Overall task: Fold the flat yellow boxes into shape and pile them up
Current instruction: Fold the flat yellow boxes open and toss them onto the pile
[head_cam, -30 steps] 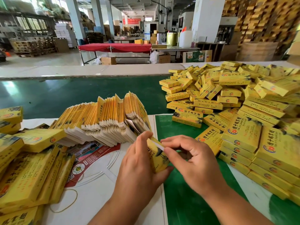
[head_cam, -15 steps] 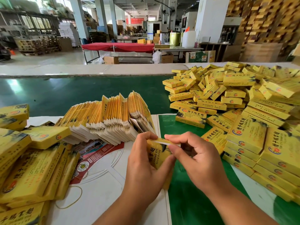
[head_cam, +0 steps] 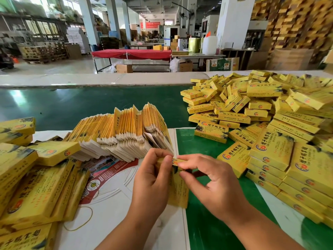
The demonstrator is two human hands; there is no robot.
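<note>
Both hands [head_cam: 182, 179] pinch one yellow box [head_cam: 178, 188] beside folded piles [head_cam: 270, 123].

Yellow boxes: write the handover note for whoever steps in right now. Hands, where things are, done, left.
Left hand: grips the box in work from its left side, thumb at the top end.
Right hand: pinches the box's top flap, closing it.
Flat blanks: a fanned stack stands just behind the hands.
Folded boxes: a big loose heap at right, rising to the far right; more folded ones piled at left.
Done: many boxes already shaped and piled.
Left: finish this flap, add the box to a pile, then work through the remaining blanks.
</note>
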